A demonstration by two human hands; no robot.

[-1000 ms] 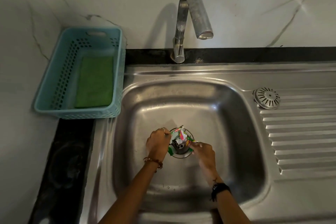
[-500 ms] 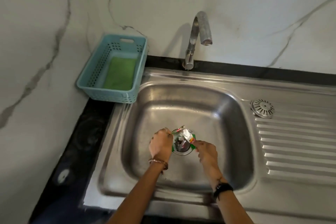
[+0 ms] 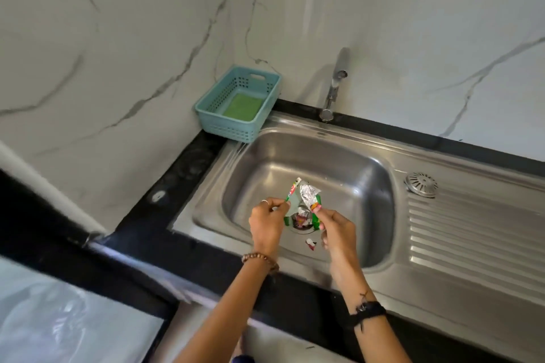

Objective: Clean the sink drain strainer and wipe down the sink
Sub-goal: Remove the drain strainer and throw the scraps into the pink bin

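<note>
Foil wrapper scraps pinched in left hand and right hand, more litter in drain of steel sink.

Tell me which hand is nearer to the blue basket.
Left. The left hand is over the sink, on the blue basket side; the right hand is farther from it.

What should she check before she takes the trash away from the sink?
1. Left hand pinches a wrapper strip: ok.
2. Right hand pinches the foil wrapper: ok.
3. Drain free of trash: not ok, scraps remain.
4. Sink floor free of trash: not ok, one scrap lies beside the drain.
5. Tap off: ok, no water seen.
6. Bin ready nearby: cannot tell.
</note>
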